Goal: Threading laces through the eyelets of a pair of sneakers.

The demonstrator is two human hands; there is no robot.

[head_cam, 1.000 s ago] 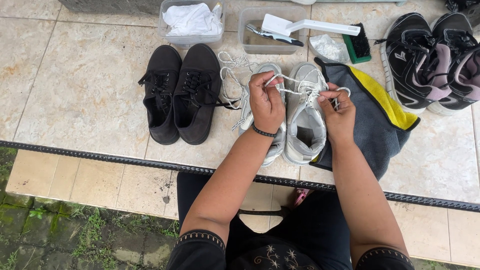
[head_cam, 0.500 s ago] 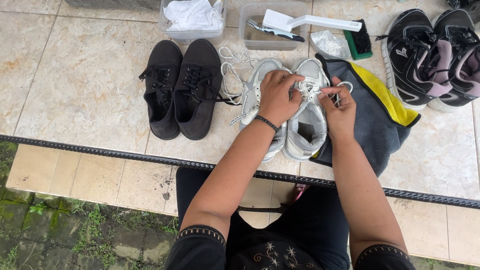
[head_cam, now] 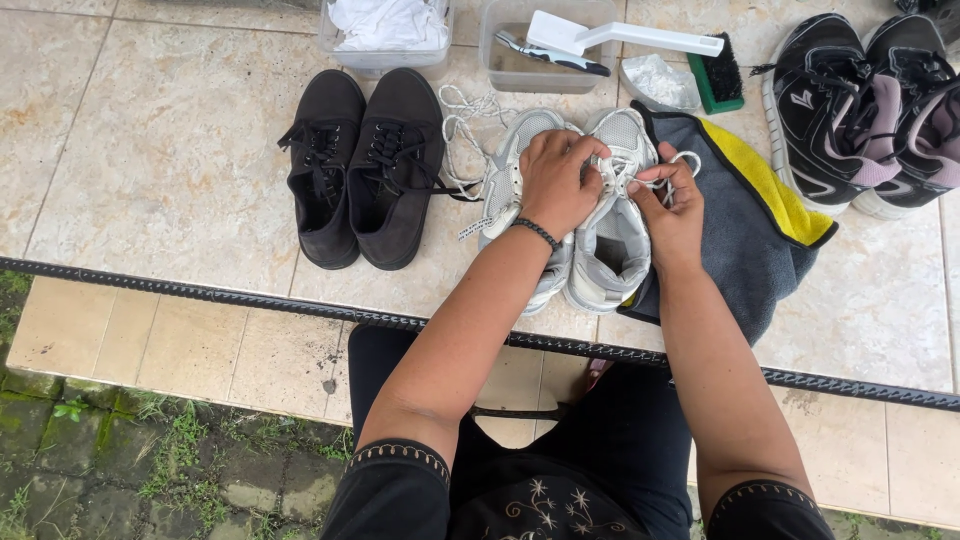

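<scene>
A pair of white sneakers (head_cam: 610,245) sits on the tiled ledge in front of me, toes pointing away. My left hand (head_cam: 556,180) rests over the laces of the right-hand sneaker, fingers pinching the white shoelace (head_cam: 640,182). My right hand (head_cam: 672,205) grips the same lace from the other side, a loop of it sticking out past my fingers. A loose white lace (head_cam: 462,125) trails off the left sneaker toward the black shoes.
A pair of black lace-up shoes (head_cam: 362,165) stands left of the sneakers. A grey and yellow cloth (head_cam: 755,225) lies under and right of them. Black and pink trainers (head_cam: 865,110) are far right. Two clear tubs (head_cam: 545,50), a white-handled brush (head_cam: 640,40) and white rags (head_cam: 385,22) sit behind.
Both hands have drawn closer together over the right sneaker's laces; the lace loop that was stretched between them is now shorter and held tight near the eyelets.
</scene>
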